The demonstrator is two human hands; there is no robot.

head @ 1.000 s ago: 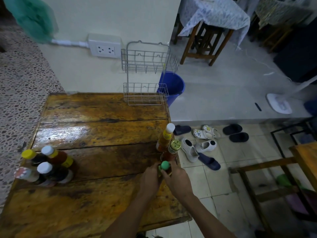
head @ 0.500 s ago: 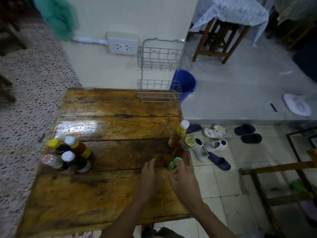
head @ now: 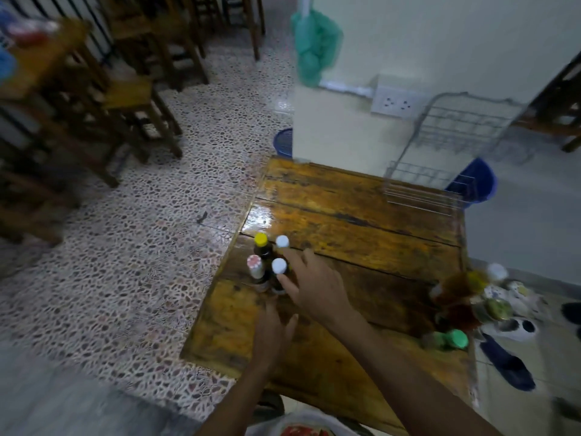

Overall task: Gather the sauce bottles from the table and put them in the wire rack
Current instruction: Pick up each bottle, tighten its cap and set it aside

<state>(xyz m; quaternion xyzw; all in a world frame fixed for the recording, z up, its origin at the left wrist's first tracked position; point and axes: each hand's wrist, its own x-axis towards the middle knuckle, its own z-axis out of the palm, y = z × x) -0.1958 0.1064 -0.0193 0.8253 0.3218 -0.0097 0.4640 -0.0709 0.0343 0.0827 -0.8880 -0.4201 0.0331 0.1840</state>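
Note:
Several sauce bottles stand in a cluster at the left edge of the wooden table (head: 361, 228): a yellow-capped one (head: 261, 243), two white-capped ones (head: 282, 241) (head: 279, 266) and a pink-capped one (head: 255, 267). My right hand (head: 311, 286) reaches over them with spread fingers, touching the white-capped bottles without closing on any. My left hand (head: 274, 328) lies flat and open on the table just below the cluster. A second, blurred group of bottles (head: 465, 297), with a green-capped one (head: 452, 338), stands at the table's right edge. The empty wire rack (head: 440, 171) sits at the far right corner.
A blue bucket (head: 478, 184) stands behind the rack and another (head: 283, 141) behind the wall corner. Wooden chairs and tables (head: 94, 99) fill the left of the room. Shoes (head: 515, 309) lie on the floor to the right of the table.
Both hands left the green-capped bottle at the right edge and moved left across the table to the other cluster. My view swung left.

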